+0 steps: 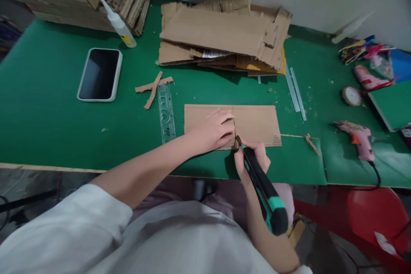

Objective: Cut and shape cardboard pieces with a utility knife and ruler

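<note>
Left hand (213, 130) lay flat, fingers spread, pressing the cardboard (253, 124) on the green worktop (48, 124), right hand (252, 160) just beside it, grip closed round a knife (261, 182), blade tip at the cardboard's near edge, ruler (166, 113) left of the pressing hand

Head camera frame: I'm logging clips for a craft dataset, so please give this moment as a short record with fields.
surface: green table
left hand: pressed flat on the cardboard piece
right hand: grips a black and teal utility knife, tip at the piece's near edge
cut line: runs across the piece beside the left fingers
left of piece: clear ruler, cardboard strips, phone, glue bottle
behind: cardboard pile
right: pink glue gun, glue sticks
</note>
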### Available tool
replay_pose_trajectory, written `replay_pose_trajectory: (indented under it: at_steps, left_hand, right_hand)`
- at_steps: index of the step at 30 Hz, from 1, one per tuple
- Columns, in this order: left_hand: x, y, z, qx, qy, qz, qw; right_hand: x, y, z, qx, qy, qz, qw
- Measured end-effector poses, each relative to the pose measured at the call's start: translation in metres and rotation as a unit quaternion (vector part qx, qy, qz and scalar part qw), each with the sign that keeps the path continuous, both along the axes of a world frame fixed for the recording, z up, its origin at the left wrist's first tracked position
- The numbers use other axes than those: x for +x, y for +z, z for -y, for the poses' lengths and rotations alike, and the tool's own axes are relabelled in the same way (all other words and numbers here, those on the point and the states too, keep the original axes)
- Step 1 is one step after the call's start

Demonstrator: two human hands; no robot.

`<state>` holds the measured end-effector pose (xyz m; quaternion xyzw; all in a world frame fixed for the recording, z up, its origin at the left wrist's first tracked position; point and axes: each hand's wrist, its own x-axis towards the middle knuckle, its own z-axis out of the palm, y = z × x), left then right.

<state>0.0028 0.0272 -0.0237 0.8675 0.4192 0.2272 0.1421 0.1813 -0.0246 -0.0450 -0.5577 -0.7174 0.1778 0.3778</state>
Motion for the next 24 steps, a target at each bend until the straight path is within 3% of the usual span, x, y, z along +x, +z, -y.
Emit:
replay_pose_trajectory:
  at_steps: [14, 24]
  left_hand:
    - [0.000, -0.002, 0.000, -0.001, -0.002, 0.008, 1.000]
    - [0.000, -0.003, 0.000, 0.004, -0.003, 0.006, 1.000]
  right_hand:
    - [-0.002, -0.003, 0.001, -0.061, 0.018, -0.018, 0.998]
    - [-0.002, 0.024, 0.000, -0.060, -0.021, -0.036, 0.997]
